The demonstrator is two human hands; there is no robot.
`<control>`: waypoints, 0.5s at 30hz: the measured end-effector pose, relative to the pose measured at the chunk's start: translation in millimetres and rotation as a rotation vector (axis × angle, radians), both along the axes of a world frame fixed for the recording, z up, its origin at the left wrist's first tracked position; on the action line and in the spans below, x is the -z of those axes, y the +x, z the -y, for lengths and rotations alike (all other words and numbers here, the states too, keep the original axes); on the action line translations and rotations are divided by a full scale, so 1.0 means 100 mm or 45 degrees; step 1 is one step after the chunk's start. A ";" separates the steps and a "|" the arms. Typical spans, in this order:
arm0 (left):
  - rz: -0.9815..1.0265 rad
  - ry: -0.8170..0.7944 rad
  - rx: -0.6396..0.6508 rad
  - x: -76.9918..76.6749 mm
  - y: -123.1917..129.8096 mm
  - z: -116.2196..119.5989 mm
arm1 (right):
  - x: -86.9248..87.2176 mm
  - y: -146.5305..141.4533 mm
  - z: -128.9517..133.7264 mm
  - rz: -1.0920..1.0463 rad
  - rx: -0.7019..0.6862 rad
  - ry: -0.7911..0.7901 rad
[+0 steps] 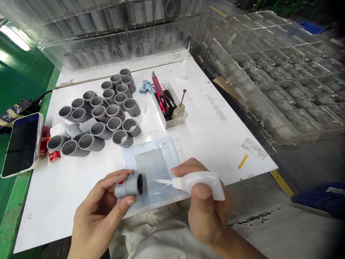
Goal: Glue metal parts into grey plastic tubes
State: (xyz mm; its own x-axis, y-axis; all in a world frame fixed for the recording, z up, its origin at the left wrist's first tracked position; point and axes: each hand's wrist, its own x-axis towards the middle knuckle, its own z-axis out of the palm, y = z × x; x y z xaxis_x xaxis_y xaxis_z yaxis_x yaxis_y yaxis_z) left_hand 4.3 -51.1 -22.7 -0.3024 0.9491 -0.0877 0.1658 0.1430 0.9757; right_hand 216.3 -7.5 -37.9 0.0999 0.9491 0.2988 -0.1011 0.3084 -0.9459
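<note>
Held between the thumb and fingers of my left hand point(98, 212) is a grey cylinder point(126, 187) with a red mark, its open end turned to the right. My right hand point(207, 205) grips a white squeeze bottle point(201, 181), whose thin nozzle points left at the cylinder's open end without touching it. Both are above a light blue sheet point(172, 151) with a grey square point(152, 163) on it. Many similar grey cylinders point(99, 113) stand or lean in a group on the white table, beyond my left hand.
An open box point(175, 124) holds a red cutter point(160, 93) and a small jar point(178, 112). Behind it stands another white bottle point(182, 70). A phone point(21, 144) lies at the left edge. Stacked clear trays point(88, 54) line the back; more trays point(291, 79) sit at the right.
</note>
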 end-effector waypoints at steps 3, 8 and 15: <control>-0.008 -0.007 -0.003 -0.01 0.05 0.02 | 0.01 -0.04 -0.01 0.063 -0.015 0.085; -0.028 -0.021 -0.012 -0.03 0.07 0.01 | 0.01 -0.07 -0.06 0.118 -0.005 0.088; -0.010 -0.008 -0.009 -0.02 0.06 0.01 | 0.01 -0.09 -0.06 0.100 -0.021 0.065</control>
State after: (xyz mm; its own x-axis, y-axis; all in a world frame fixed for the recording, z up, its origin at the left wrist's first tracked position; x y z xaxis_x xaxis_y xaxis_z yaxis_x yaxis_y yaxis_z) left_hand 10.1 -52.1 -20.5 -0.3098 0.9464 -0.0913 0.1723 0.1503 0.9735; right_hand 207.6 -1.4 -38.4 0.0591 0.9336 0.3534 -0.0328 0.3557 -0.9340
